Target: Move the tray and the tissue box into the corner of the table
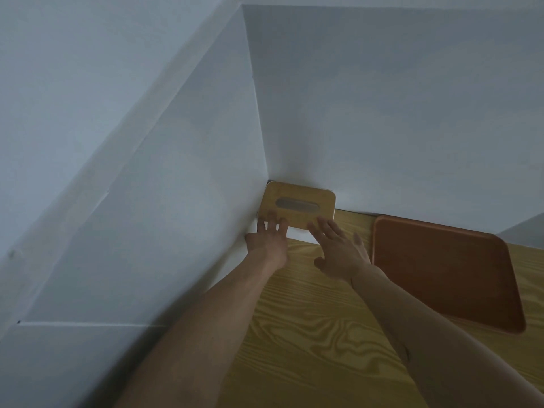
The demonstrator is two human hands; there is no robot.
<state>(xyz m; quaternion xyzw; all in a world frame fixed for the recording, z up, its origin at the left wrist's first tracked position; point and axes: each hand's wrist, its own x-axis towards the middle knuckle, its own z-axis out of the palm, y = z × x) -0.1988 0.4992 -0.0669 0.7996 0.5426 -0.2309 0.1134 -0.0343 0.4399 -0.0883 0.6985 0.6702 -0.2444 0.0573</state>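
The tissue box [297,195], white with a wooden lid and a long slot, stands in the corner where the two walls meet. My left hand [269,240] rests with spread fingers against its near left edge. My right hand [338,251] lies flat with fingers apart, its fingertips touching the box's near right edge. Neither hand grips the box. The empty brown tray [447,275] lies flat on the table to the right of the box, its far edge against the back wall, a narrow gap from my right hand.
The wooden table [309,334] runs along a white wall [176,201] on the left and another white wall [397,113] at the back. Both forearms stretch across the table from the lower edge of the view.
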